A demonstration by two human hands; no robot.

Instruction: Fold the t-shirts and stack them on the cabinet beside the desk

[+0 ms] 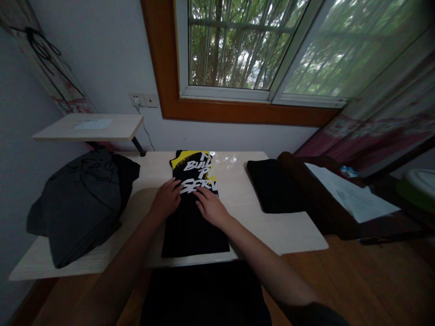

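Note:
A black T-shirt (197, 231) with a yellow and white print lies folded into a long strip on the pale desk (238, 190). My left hand (166, 198) rests on its left edge, fingers stretched toward the white lettering. Flat on the cloth near the right edge is my right hand (212, 207), its fingers spread. Neither hand grips the fabric. To the right lies a folded black garment (275, 188). A heap of dark grey and black clothing (84, 203) sits on the desk's left side.
A small raised shelf (118, 124) with a paper on it stands at the back left, above the clothing heap. Behind the desk are a wall socket (142, 100) and a window. Dark brown furniture (326, 203) bearing a white sheet (350, 192) adjoins the right side.

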